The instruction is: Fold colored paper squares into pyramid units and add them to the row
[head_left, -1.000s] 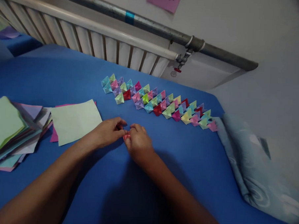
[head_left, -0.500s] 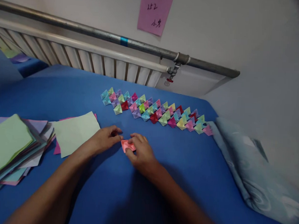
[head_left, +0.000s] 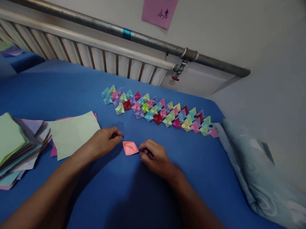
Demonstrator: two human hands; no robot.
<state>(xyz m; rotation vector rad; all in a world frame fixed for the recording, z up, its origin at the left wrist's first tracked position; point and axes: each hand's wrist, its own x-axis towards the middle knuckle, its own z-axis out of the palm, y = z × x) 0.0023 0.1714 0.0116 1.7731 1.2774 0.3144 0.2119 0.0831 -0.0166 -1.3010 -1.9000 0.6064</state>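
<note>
A small coral-pink folded paper boat lies on the blue surface between my two hands, its hollow side facing up. My left hand is just off the boat's left tip, thumb and fingers pressed together with nothing visible in them. At the opposite tip, the curled fingers of my right hand pinch the pointed end. Beyond both hands, several folded paper boats in many colours stand in close slanting rows.
Pale green sheets lie beside my left forearm, over pink paper. Further left is a stack of coloured paper. A folded light-blue cloth lies at right. A white radiator and metal pipe run along the wall.
My right hand has moved off the top of the boat to its right tip, leaving the whole boat in view. The left hand's fingers have closed together and sit slightly further left.
</note>
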